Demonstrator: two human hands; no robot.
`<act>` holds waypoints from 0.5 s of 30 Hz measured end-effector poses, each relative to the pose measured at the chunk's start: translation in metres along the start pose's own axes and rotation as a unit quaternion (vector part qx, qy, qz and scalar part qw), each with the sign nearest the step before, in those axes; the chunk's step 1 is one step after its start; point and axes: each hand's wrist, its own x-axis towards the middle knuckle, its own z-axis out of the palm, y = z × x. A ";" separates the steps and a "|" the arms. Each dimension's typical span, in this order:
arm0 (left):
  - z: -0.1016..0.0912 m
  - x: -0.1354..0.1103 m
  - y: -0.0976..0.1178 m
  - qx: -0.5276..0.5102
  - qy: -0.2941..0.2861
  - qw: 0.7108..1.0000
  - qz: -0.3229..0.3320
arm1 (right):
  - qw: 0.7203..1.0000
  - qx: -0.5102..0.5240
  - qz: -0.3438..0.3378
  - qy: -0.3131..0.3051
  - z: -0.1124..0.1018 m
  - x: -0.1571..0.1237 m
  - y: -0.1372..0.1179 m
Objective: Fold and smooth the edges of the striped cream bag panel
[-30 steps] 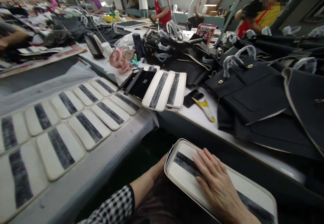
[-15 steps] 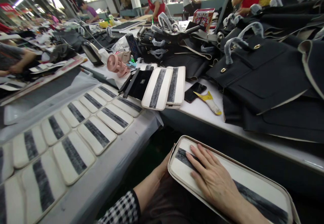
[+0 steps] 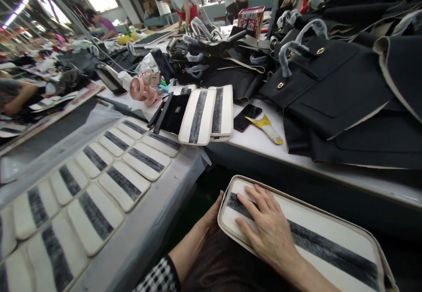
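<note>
Looking down at the lap: a white padded panel [image 3: 329, 243] with a dark stripe along its length lies there, below the edge of the counter [image 3: 263, 144], tilted a little. Right hand [image 3: 267, 230] lies flat on the panel's striped end, grip wide, fingers spread and pressing, closed on nothing. Left hand [image 3: 212, 213] is against the short end of the same panel; its fingers go under and out of sight, so I cannot tell how the grip stands there. To the left, a grey-covered counter [image 3: 154, 221] carries two rows of like panels [image 3: 125, 184], side by side and stripe up. I judge that much laid out already. A small stack of panels [image 3: 204, 114] sits on the front counter, overhanging its edge, with a phone [image 3: 247, 116] just beside it and black bags [image 3: 329, 81] heaped behind; a pink fan [image 3: 140, 89] stands further left. By my reading the stack and the panel in hand are what remains. Other people work at far counters, well apart.
</note>
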 end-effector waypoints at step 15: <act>0.003 -0.010 0.012 0.040 0.045 0.998 0.005 | 0.999 -0.006 0.041 0.007 0.016 0.006 -0.018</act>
